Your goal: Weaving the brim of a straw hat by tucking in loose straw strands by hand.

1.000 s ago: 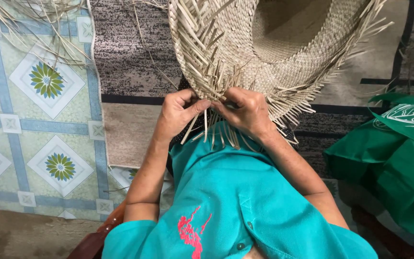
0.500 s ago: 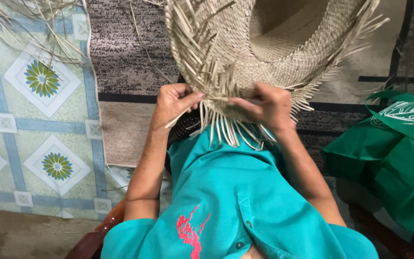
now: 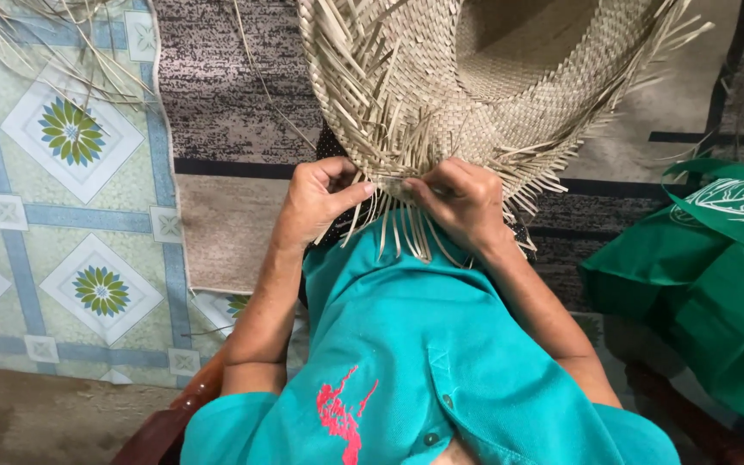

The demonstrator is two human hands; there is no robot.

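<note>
Two hands meet at the near brim of the straw hat (image 3: 510, 77) I see resting on the lap, over the teal shirt (image 3: 424, 344). My left hand (image 3: 319, 200) pinches loose straw strands (image 3: 406, 228); the right hand (image 3: 465, 202) seems clamped on the woven edge, fingertips partly hidden. A green bag (image 3: 708, 284) lies right.

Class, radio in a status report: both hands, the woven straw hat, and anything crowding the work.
Left hand and right hand both pinching loose strands at the brim. Straw hat unfinished, edge frayed, held over the lap. Green bag lies to the right, apart from the hands.
</note>
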